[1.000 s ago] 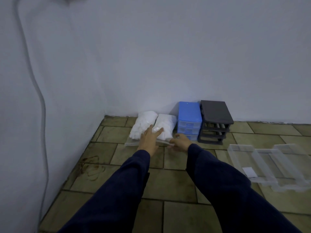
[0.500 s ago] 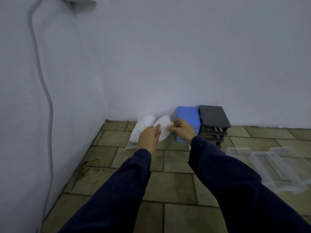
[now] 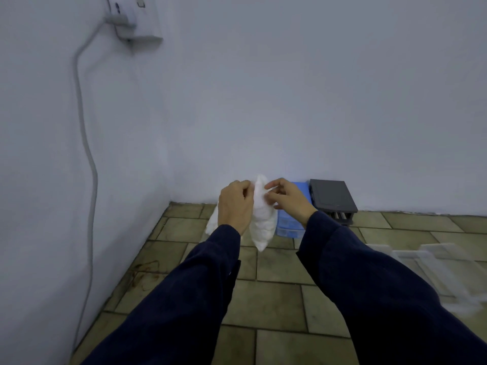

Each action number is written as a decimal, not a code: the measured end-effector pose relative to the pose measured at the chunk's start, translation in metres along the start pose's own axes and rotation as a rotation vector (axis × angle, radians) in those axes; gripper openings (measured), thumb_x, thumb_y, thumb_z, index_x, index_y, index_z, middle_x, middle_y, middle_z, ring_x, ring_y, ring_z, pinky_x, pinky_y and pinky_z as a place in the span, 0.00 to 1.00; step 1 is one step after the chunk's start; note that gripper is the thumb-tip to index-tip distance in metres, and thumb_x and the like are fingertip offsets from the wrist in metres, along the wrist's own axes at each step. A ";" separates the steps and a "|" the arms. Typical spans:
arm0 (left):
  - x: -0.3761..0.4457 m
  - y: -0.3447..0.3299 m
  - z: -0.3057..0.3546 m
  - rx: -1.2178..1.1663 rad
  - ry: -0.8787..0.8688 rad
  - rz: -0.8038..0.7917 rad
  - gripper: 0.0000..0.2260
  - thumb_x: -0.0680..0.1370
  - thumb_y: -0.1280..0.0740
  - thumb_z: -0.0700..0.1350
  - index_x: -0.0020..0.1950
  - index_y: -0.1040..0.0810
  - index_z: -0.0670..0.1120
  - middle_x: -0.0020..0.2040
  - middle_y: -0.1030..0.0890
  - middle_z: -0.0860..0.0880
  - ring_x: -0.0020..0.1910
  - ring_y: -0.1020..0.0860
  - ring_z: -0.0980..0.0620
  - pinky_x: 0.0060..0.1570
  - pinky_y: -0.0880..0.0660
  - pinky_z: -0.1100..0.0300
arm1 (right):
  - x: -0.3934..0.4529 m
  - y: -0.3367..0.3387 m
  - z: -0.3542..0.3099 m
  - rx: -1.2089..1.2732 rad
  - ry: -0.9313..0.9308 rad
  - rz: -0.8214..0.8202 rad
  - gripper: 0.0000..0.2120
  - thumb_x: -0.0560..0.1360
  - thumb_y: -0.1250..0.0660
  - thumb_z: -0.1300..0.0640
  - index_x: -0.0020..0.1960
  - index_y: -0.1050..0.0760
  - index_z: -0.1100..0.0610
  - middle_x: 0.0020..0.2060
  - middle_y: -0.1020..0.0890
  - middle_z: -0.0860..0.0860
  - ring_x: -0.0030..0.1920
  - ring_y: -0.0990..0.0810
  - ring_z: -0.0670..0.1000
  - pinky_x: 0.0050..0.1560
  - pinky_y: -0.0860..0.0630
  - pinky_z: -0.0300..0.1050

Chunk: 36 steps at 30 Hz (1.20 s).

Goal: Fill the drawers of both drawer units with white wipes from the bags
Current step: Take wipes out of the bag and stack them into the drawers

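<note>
Lifted off the floor since earlier: bag of wipes (image 3: 261,222), top edge pinched by left hand (image 3: 234,206) and right hand (image 3: 287,200).

left hand (image 3: 234,206) and right hand (image 3: 287,200) pinch top of bag of wipes (image 3: 261,222), hanging upright above floor | second bag (image 3: 212,222) behind left hand, on tiles | blue drawer unit (image 3: 290,225) beside grey drawer unit (image 3: 333,198) at far wall | clear drawers (image 3: 434,272) near right
</note>
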<state>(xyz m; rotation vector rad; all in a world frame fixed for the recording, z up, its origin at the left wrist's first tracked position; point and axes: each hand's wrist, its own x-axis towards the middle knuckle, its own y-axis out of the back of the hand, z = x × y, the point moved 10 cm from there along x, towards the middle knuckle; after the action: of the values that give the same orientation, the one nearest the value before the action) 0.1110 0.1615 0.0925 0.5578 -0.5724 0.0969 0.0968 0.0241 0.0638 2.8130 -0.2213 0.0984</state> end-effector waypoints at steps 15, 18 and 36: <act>-0.040 -0.061 -0.017 -0.468 0.373 -0.328 0.05 0.80 0.38 0.42 0.44 0.26 0.44 0.41 0.21 0.47 0.42 0.23 0.53 0.41 0.26 0.66 | -0.026 -0.002 0.031 0.024 -0.123 -0.062 0.15 0.80 0.42 0.54 0.38 0.29 0.58 0.33 0.25 0.53 0.32 0.27 0.47 0.39 0.28 0.38; -0.049 -0.074 -0.018 -0.525 0.420 -0.488 0.10 0.80 0.40 0.39 0.41 0.23 0.41 0.39 0.20 0.44 0.40 0.23 0.50 0.42 0.25 0.61 | -0.030 -0.006 0.034 0.011 -0.118 -0.076 0.17 0.81 0.43 0.53 0.35 0.30 0.57 0.31 0.26 0.52 0.32 0.28 0.47 0.38 0.28 0.37; -0.062 -0.056 -0.026 -0.353 0.472 -0.701 0.10 0.77 0.41 0.36 0.38 0.25 0.45 0.30 0.24 0.51 0.30 0.27 0.56 0.29 0.30 0.67 | -0.035 -0.025 0.041 -0.053 -0.149 -0.050 0.22 0.80 0.41 0.53 0.27 0.34 0.56 0.24 0.31 0.50 0.25 0.33 0.47 0.27 0.33 0.32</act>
<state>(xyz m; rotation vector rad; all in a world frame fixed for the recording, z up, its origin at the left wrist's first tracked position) 0.0845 0.1320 0.0143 0.3456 0.0888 -0.5174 0.0680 0.0396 0.0137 2.7725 -0.1850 -0.1269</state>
